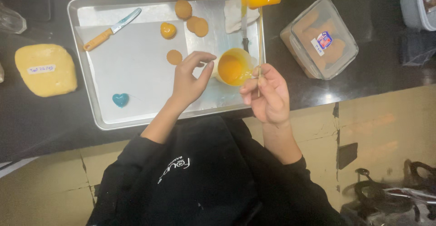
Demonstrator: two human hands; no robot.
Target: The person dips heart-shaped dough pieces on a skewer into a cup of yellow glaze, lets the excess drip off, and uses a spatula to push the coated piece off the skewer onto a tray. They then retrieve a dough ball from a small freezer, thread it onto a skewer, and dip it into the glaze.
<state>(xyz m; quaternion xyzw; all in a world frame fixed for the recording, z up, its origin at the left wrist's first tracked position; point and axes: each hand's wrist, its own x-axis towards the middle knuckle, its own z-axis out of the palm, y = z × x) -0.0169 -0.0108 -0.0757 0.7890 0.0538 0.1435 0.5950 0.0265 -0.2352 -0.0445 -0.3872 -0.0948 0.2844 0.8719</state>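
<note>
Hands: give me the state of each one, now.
Left hand: fingers pinched above the tray; whether it holds anything cannot be told.
Right hand: closed on a thin stick beside the yellow cup.

one head view looks steeply down, close over the tray (91,108).

I see a brushed metal tray (86,94) with a dull sheen at centre, lined with matt white paper (131,67). The yellow cup (234,67) looks like glossy plastic; the box (324,37) at upper right is clear plastic, and the counter (372,67) is dark and smooth.
</note>
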